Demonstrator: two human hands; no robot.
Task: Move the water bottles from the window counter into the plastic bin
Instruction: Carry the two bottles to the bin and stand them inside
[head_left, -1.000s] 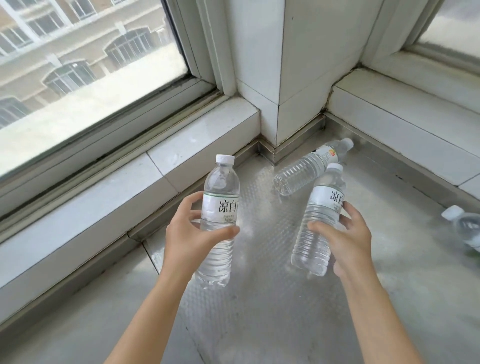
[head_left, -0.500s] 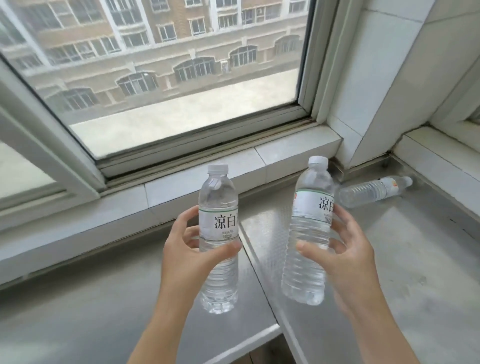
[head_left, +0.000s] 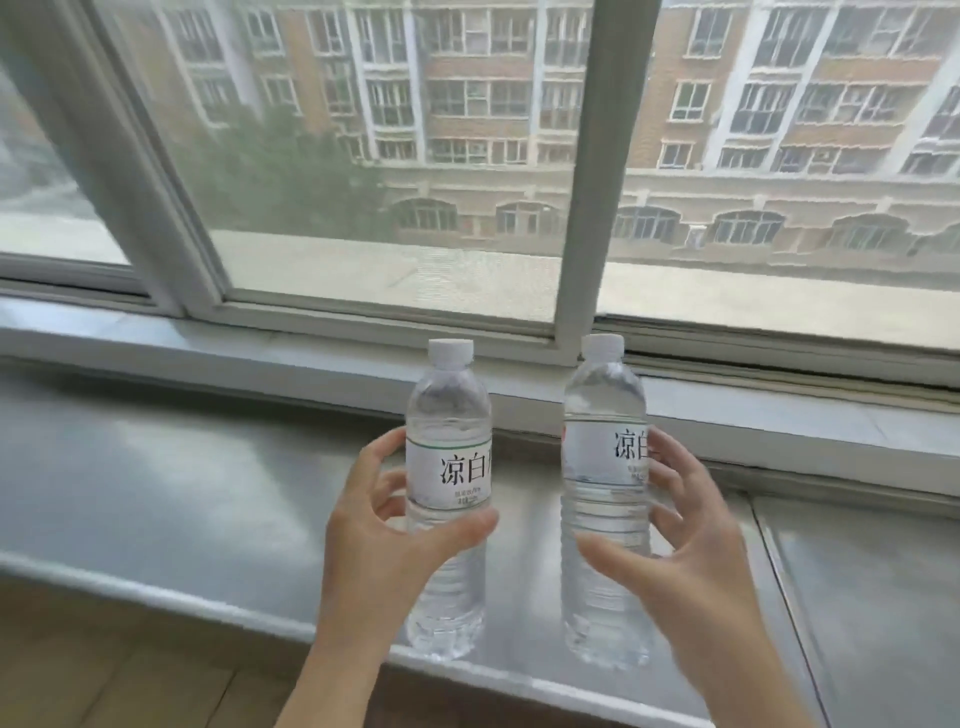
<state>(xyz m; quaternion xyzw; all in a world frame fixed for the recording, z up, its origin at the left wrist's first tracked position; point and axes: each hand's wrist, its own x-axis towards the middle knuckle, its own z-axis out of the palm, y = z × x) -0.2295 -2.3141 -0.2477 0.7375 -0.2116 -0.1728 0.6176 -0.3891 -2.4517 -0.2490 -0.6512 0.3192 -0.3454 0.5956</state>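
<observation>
Left bottle (head_left: 448, 499) is held upright in closed left-hand (head_left: 384, 540) grip; right bottle (head_left: 605, 499) likewise by right hand (head_left: 685, 551), above metal surface (head_left: 182, 478).

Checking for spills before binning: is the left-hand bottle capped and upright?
Capped and upright. The left hand holds its water bottle vertically, white cap on top, above the metal counter.

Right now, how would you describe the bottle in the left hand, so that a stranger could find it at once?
Look below the big window, above the metal counter. Two upright water bottles are held side by side there. The left bottle, in the left hand, shows more of its white label than the right bottle.
</observation>
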